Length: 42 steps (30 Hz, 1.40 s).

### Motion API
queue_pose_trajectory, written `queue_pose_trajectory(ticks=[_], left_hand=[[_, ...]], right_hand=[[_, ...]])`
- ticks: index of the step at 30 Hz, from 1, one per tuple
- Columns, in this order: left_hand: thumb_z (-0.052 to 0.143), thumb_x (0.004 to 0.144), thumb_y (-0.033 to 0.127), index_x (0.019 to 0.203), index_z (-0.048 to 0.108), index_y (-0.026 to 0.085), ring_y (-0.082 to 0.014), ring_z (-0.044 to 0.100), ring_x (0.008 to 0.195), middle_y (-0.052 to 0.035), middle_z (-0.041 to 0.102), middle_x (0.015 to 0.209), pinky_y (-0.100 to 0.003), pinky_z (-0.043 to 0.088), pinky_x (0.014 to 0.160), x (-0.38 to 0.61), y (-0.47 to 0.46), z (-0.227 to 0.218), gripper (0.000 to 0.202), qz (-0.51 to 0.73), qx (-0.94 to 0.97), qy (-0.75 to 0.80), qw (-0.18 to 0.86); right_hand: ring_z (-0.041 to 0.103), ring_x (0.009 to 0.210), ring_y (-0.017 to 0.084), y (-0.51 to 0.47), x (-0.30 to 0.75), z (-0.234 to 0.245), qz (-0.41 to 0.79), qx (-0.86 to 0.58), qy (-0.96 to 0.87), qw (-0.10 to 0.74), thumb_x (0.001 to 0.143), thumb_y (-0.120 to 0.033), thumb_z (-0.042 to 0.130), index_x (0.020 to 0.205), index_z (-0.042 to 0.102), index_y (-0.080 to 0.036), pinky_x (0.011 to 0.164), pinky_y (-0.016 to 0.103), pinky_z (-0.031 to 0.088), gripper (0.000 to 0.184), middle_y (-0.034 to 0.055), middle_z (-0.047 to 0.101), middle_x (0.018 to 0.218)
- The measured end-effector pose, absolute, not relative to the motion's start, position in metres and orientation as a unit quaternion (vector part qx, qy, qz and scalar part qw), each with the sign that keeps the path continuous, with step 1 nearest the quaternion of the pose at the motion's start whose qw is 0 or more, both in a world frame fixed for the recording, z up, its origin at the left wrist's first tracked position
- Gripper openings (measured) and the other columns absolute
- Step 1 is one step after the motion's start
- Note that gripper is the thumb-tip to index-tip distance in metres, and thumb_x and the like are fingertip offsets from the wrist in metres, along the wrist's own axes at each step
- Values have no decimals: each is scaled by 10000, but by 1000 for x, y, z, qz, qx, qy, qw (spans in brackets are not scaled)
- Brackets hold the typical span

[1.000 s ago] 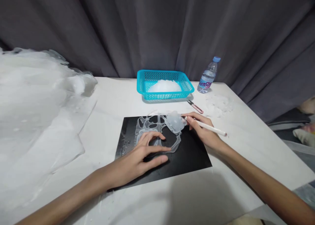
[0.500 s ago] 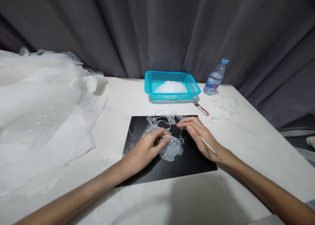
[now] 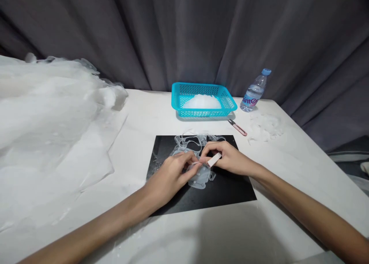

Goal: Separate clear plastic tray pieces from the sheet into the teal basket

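A translucent white fabric piece (image 3: 200, 177) with small beads lies on a black mat (image 3: 227, 189) at the table's middle. My left hand (image 3: 173, 173) pinches its upper edge with closed fingers. My right hand (image 3: 227, 158) is closed round a thin white stick tool (image 3: 214, 159), whose tip points at the fabric right beside my left fingertips. Cut-out fabric strips (image 3: 190, 141) trail on the mat just behind both hands.
A turquoise basket (image 3: 227, 101) with white pieces stands at the back, with a water bottle (image 3: 255, 91) to its right. Small pink snips (image 3: 237, 127) and white scraps (image 3: 266, 126) lie near it. A heap of white tulle (image 3: 49, 117) covers the table's left side.
The fabric piece came down from the mat's upper right to its middle. My left hand shifted from lying flat to pinching it, and my right hand turned the stick's tip onto it.
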<state>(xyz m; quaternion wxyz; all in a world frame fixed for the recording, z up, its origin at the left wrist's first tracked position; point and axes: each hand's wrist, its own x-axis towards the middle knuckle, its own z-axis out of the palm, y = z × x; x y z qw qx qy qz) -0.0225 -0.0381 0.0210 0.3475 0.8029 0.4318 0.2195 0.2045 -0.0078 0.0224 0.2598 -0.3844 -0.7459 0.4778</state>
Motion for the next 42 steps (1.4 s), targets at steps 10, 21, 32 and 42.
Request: queue_pose_trajectory(ticks=[10,21,32,42], left_hand=[[582,1036,220,1103,732,300,-257,770,1008,-64,794,1047,-366,640,844,-40,-57,9,183,228,933,152,233],[620,1046,431,1001,605,218,-135,672,677,15,732,770,-217,486,585,-48,-25,22,218,317,683,403,520],[569,1065,467,1029,570,217,-116,573,613,56,622,668,-227,440,604,-44,-27,20,253,319,637,393,581],[651,1023,447,1383,637,284,-291,556,1380,-93,605,1501,-450,434,1169,-86,6,15,395,161,900,299,274]], right_hand=[[622,867,203,1,200,14,226,-472,-831,189,917,-58,645,858,613,-183,808,317,404,142,35,698,918],[641,873,192,4,216,39,291,-457,-774,328,1068,-369,566,1048,664,-208,795,315,459,190,50,719,1030],[508,660,121,-9,209,43,538,-371,-712,256,974,-439,701,890,657,-190,628,253,369,266,-24,628,759],[549,700,140,7,225,46,474,-411,-704,332,982,-419,672,960,625,-194,664,268,411,231,-11,616,783]])
